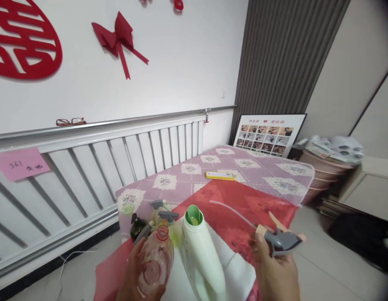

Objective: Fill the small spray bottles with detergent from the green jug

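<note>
My left hand [134, 271] is closed around a clear pink bottle [156, 259], whose threaded neck is uncapped. In my right hand [272, 263] is a grey and beige spray trigger head [280, 241], with its thin dip tube reaching left over the red cloth. Between my hands stands a large pale green jug [200, 255], its green-lined mouth uncovered. Behind the pink bottle are a dark green bottle [138, 225] and other spray bottles with grey trigger heads [168, 215], partly hidden. A white cloth [238, 267] lies under the jug.
A red cloth [225, 200] covers part of the table with its purple patterned tablecloth [172, 196]. A yellow-edged flat case [219, 175] lies farther back. Along the left runs a white radiator [162, 146]; a photo board [271, 133] and pink baskets [319, 171] stand at the right.
</note>
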The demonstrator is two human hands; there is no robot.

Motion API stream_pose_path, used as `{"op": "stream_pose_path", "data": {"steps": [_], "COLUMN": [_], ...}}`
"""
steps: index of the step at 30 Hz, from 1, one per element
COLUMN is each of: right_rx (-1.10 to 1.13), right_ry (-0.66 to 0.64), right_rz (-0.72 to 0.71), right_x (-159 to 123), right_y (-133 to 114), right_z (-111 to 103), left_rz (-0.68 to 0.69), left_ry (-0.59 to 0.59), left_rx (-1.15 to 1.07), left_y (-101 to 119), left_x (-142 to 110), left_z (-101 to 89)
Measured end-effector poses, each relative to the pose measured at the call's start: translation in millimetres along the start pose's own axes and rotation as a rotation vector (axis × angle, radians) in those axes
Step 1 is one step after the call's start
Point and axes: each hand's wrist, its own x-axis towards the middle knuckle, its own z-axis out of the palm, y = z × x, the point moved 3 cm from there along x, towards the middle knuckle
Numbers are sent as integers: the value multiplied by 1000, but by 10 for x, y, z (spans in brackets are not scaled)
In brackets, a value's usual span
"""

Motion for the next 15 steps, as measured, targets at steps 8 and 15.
{"op": "stream_pose_path", "data": {"steps": [8,15], "right_rx": [89,84], "right_ry": [-207,-187], "right_rz": [132,95], "right_x": [74,23], "right_y": [993,1348], "right_z": [163,180], "left_rz": [5,52], "left_ry": [-22,-76], "left_rx": [14,21], "left_y": [312,399], "left_x": [382,643], "left_z": [-42,-53]}}
